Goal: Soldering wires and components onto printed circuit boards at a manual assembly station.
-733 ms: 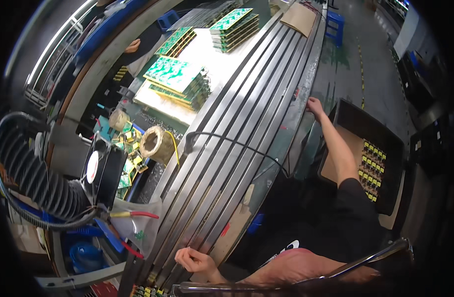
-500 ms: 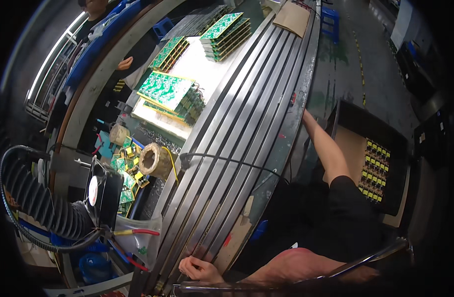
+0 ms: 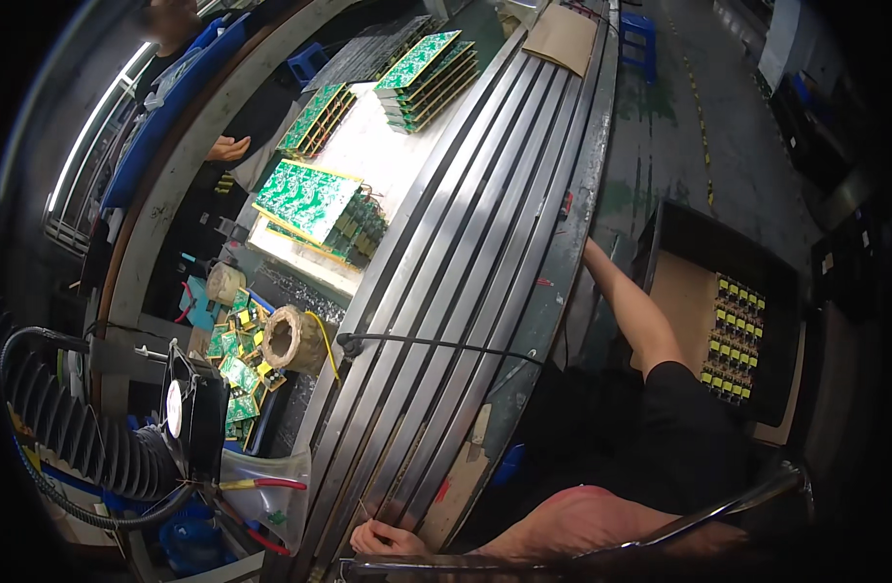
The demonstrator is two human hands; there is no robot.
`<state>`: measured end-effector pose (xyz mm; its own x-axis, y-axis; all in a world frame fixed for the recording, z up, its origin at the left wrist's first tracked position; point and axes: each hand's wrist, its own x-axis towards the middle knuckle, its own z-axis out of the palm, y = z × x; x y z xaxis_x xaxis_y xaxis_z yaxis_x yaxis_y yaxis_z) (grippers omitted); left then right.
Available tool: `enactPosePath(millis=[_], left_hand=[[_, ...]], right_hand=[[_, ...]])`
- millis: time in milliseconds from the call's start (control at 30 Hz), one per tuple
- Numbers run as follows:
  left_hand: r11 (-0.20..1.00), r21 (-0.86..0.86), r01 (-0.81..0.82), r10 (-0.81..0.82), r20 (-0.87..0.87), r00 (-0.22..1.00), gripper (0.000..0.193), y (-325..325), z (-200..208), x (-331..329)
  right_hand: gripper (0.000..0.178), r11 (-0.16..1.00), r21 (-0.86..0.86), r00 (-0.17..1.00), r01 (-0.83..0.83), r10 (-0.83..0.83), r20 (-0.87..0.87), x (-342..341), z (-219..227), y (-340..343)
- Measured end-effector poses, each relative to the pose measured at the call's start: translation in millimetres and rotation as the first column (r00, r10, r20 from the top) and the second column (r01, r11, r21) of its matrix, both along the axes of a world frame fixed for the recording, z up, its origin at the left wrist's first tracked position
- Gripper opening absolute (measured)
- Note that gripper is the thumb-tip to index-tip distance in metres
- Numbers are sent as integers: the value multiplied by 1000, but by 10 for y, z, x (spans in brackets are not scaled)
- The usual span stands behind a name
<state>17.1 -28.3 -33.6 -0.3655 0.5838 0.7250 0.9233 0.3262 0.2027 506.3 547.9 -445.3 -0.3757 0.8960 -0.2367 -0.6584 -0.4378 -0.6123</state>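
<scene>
My left hand (image 3: 388, 537) is low in the view, at the near end of long metal rails (image 3: 446, 291). Its fingers are curled together over the rails, and whatever they pinch is too small to make out. My right forearm (image 3: 633, 303) reaches up along the bench's right side. Its hand is hidden at the bench edge, beside a small red part (image 3: 566, 204) on the dark strip. A black cable (image 3: 436, 342) crosses the rails between my arms, and a sheet of brown cardboard (image 3: 561, 39) lies on their far end.
Stacked green circuit boards (image 3: 310, 199) stand on a white board left of the rails. Nearer are a tape roll (image 3: 292, 340), red-handled pliers (image 3: 261, 483) and a fan (image 3: 191, 408). A black bin (image 3: 660, 253) holds yellow-topped parts. Across the bench shows another person's hand (image 3: 228, 148).
The whole view has shifted slightly, so the bench and stacks sit a little further left. My left hand stays at the rails' near end. Across the bench, the other person's hand shows more extended.
</scene>
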Motion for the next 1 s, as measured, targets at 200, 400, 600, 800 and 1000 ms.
enactPosePath(millis=[200, 400, 600, 800, 1000], left_hand=[[989, -76, -127, 123, -50, 991, 5, -128, -83, -66], [994, -51, -94, 92, -28, 995, 4, 67, -184, -62], [979, -92, -183, 175, -92, 980, 7, -9, -22, 35], [977, -86, -196, 186, -113, 976, 11, 11, 0, 61], [973, -128, -191, 201, 63, 978, 14, 266, 237, 422]], right_hand=[[68, 993, -114, 997, 22, -31, -72, -200, -352, 21], [69, 999, 14, 692, -37, 36, -721, 84, -191, 126], [67, 978, -26, 975, 208, -206, 87, -585, 328, -230], [61, 997, -11, 979, 73, -74, -188, -433, -36, 37], [56, 999, 19, 762, -49, 50, -646, -535, 100, 67]])
